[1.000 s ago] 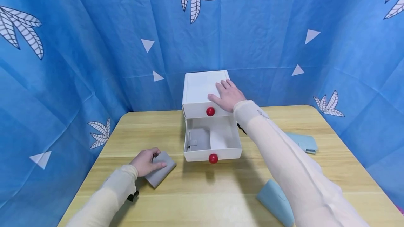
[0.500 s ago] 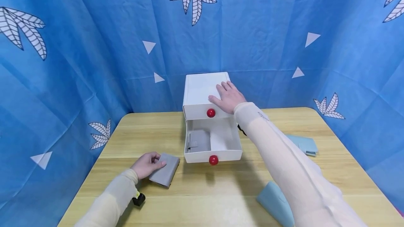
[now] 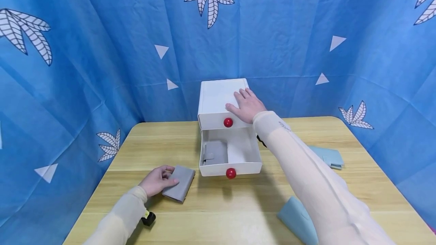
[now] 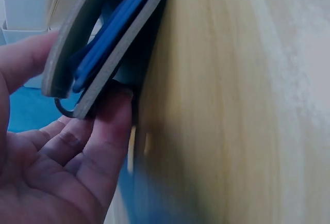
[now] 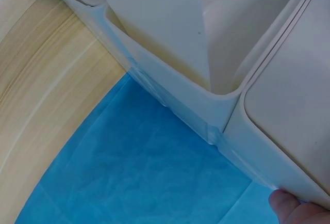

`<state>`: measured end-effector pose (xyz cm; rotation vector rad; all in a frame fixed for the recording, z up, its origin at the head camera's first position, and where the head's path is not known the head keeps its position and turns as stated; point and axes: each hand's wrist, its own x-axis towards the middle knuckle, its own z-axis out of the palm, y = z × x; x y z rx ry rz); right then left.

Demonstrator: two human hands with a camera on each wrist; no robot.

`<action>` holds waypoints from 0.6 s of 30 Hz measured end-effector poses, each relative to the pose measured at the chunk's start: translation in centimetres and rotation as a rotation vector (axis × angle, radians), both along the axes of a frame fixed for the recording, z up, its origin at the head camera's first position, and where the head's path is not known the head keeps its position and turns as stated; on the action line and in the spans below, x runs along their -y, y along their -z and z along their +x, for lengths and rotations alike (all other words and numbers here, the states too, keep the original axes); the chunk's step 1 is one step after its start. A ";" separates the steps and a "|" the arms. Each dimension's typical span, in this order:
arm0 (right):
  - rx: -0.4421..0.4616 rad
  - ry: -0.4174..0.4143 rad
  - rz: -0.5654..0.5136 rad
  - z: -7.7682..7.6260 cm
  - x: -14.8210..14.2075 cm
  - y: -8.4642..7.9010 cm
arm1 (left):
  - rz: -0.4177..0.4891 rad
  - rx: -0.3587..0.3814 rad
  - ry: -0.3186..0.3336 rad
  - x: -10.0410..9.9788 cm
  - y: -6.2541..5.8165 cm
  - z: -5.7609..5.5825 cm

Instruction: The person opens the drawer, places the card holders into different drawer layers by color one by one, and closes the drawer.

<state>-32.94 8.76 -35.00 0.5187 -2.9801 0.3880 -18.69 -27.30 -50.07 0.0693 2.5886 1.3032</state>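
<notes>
Just left of the small white drawer unit (image 3: pixel 218 95), my left hand (image 3: pixel 156 181) pinches a grey folding wallet (image 3: pixel 183 184) by its left side, thumb on top. The left wrist view shows the fingers beneath the wallet (image 4: pixel 117 53), tilted close over the table, blue layers between its covers. My right hand (image 3: pixel 250 106) lies spread on top of the unit, its fingertips (image 5: pixel 283 203) at the box's edge in the right wrist view. The lower drawer (image 3: pixel 243 168) is pulled out, and a second grey wallet (image 3: pixel 218 153) lies in its left side.
Two light-blue wallets, one farther back (image 3: pixel 330 157) and one nearer (image 3: pixel 298 218), lie on the wooden table (image 3: pixel 225 222) at the right, partly behind my right sleeve. Red knobs stick out from both drawers. A blue patterned curtain (image 3: pixel 279 41) hangs behind the table.
The wallet in my left hand has moved slightly right toward the drawer and turned a little. My right hand stays on top of the unit. The head view has shifted slightly.
</notes>
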 end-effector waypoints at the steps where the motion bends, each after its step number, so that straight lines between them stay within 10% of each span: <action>1: 0.001 0.001 0.000 0.0 0.0 0.0 | 0.011 0.003 0.009 0.1 -0.1 0.1; 18: 0.008 0.005 -0.005 0.0 0.0 0.1 | 0.226 0.000 0.294 1.3 0.3 0.4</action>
